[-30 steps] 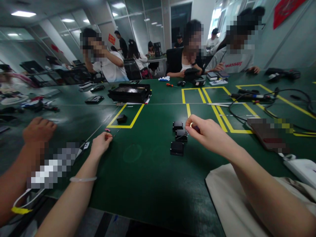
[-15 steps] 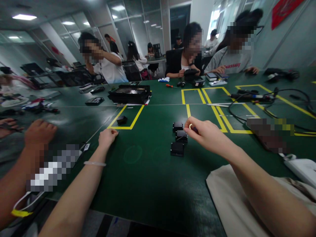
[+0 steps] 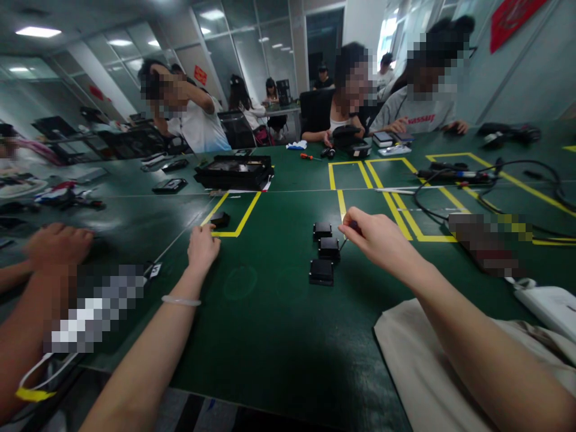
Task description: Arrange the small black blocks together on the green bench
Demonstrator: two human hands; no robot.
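My left hand (image 3: pixel 203 247) is at the near-left corner of a yellow-taped box, beside a small black block (image 3: pixel 220 219). Its index finger and thumb are apart at the block's near side; the other fingers are hidden, and whether it touches the block is unclear. My right hand (image 3: pixel 373 237) is closed in a pinch around a thin screwdriver (image 3: pixel 344 242) with a dark handle, its shaft slanting down to the left. Left of that tip, several small black square parts stand in a column: a far one (image 3: pixel 322 230), a middle one (image 3: pixel 329 246) and a near one (image 3: pixel 321 271).
A black open case (image 3: pixel 234 172) lies past the tape. An orange screwdriver (image 3: pixel 308 156) is farther back. Cables and a pen-like tool (image 3: pixel 463 176) lie at right, near a beige cloth (image 3: pixel 400 336). Another person's hand (image 3: pixel 60 243) rests at left; two people sit opposite at right.
My left hand has moved up and right to the black block, its pinch loosened. My right hand has shifted slightly, and the screwdriver's shaft now points more steeply down beside the middle part.
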